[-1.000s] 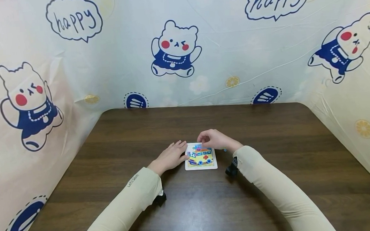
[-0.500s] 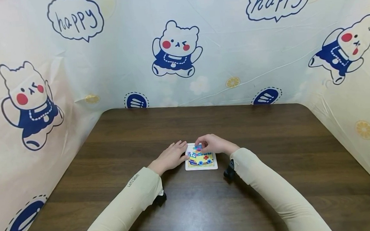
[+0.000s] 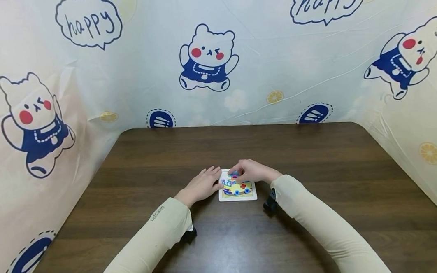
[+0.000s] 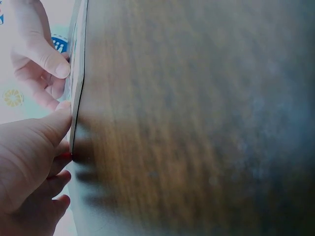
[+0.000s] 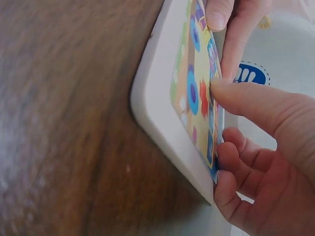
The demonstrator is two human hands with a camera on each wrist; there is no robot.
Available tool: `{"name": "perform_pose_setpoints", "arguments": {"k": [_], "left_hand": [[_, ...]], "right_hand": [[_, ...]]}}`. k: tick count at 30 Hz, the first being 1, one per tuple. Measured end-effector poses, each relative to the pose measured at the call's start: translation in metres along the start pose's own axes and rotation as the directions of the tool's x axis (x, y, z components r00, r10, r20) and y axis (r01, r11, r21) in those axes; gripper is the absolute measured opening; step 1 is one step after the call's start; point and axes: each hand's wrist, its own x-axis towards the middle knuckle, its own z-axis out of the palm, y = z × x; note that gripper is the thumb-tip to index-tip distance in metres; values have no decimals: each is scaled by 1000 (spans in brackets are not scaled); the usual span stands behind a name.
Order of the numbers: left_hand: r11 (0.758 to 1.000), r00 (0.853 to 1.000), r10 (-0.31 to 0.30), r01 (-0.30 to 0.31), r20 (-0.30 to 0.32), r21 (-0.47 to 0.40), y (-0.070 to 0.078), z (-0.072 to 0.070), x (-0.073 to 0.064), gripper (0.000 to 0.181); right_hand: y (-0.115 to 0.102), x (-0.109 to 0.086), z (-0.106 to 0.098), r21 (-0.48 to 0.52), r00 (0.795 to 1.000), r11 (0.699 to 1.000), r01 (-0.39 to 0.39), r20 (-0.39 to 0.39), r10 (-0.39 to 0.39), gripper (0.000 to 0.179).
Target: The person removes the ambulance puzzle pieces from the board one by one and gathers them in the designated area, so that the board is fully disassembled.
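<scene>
A small jigsaw puzzle (image 3: 235, 189) with a yellow ambulance picture in a white frame (image 5: 152, 105) lies on the table. My left hand (image 3: 201, 185) rests along its left side, fingers stretched out, thumb on the near-left edge. Over the upper part of the picture my right hand (image 3: 250, 170) bends down, index finger and thumb at either side of a blue-and-pink puzzle piece (image 3: 234, 176). In the right wrist view the thumb (image 5: 231, 93) meets the picture and the other fingers curl in by the frame; the index fingertip is hidden there.
The brown wooden table (image 3: 216, 243) reaches back to a patterned cloth (image 3: 259, 68) hung around it. Dark wrist cameras are strapped beneath both sleeves, close to the tabletop.
My right hand has moved left and down from the top edge onto the puzzle. A small blue bit seen right of the frame is out of sight. My left hand stays put.
</scene>
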Motion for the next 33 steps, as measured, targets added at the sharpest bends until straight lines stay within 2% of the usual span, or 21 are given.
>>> {"name": "perform_pose_setpoints", "arguments": {"k": [12, 17, 20, 24, 33], "left_hand": [[1000, 1000, 8, -8, -8, -4, 0, 1, 1, 61], [1000, 1000, 10, -10, -10, -6, -1, 1, 1, 60], [1000, 1000, 7, -7, -7, -11, -1, 1, 1, 60], [1000, 1000, -2, 2, -5, -12, -1, 1, 2, 61], [1000, 1000, -14, 14, -5, -17, -1, 2, 2, 61]], "right_hand": [[2, -1, -1, 65, 998, 998, 8, -58, -4, 28], [4, -3, -2, 145, 992, 989, 7, -123, 11, 30], [7, -3, -2, 183, 989, 983, 4, -144, 22, 22], [12, -2, -2, 209, 989, 978, -5, -143, 36, 11], [13, -4, -2, 282, 989, 958, -54, -119, 90, 8]]}}
